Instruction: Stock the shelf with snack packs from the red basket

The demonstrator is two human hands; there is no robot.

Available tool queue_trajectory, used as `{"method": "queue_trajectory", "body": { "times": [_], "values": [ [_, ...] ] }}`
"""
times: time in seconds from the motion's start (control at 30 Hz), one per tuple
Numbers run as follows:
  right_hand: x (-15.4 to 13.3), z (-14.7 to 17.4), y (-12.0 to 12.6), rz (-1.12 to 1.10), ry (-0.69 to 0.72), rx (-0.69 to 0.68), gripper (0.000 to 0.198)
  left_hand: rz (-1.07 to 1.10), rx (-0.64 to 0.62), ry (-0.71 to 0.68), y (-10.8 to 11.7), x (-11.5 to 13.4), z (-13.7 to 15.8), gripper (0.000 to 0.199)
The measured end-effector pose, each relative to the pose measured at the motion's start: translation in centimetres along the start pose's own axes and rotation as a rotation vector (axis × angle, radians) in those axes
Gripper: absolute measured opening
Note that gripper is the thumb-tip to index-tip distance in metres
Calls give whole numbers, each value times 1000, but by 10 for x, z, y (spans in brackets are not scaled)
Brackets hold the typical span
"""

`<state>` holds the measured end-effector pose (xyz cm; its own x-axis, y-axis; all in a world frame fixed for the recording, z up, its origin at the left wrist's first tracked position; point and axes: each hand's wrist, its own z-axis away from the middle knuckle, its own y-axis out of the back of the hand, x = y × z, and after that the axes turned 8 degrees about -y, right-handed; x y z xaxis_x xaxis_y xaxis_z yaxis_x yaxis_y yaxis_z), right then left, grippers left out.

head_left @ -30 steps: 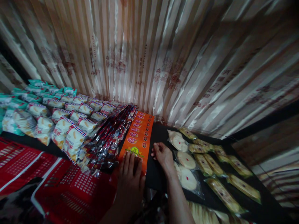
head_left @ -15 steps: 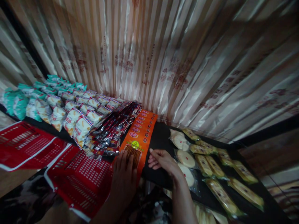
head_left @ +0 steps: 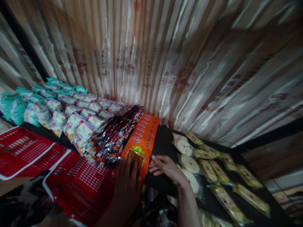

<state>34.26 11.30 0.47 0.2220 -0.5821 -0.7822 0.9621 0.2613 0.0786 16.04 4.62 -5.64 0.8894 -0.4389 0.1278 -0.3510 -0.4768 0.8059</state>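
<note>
A row of overlapping orange snack packets [head_left: 139, 138] lies on the black shelf, the nearest one showing a picture of brown strips. My left hand [head_left: 127, 176] rests on that front packet, fingers stretched out flat. Just to its right, my right hand [head_left: 163, 167] has its fingers curled in, with thumb and fingertips at the packets' right edge. I see nothing held in it, though the inner side of the fingers is partly hidden. Dark red shiny packets [head_left: 118, 135] lean in a row directly left of the orange ones.
White snack bags [head_left: 82, 134] and teal bags [head_left: 17, 108] fill the shelf's left part. Round pale flat cakes [head_left: 190, 164] and yellow wrapped bars [head_left: 252, 198] lie right. Red shopping baskets [head_left: 90, 183] hang close in front at left. Draped plastic sheeting [head_left: 146, 56] stands behind.
My right hand has shifted slightly left, closer to the orange packets' edge. My left hand still lies on the front packet. The view has tilted a little.
</note>
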Motion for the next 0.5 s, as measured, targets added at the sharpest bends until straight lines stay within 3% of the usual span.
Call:
{"method": "queue_trajectory", "body": {
  "times": [0.33,0.5],
  "values": [
    [-2,5,-4,34,-5,16,59,30,-33,10,1,0,-3,41],
    [-1,2,0,54,-51,127,53,21,-52,-28,4,-6,-3,47]
  ]
}}
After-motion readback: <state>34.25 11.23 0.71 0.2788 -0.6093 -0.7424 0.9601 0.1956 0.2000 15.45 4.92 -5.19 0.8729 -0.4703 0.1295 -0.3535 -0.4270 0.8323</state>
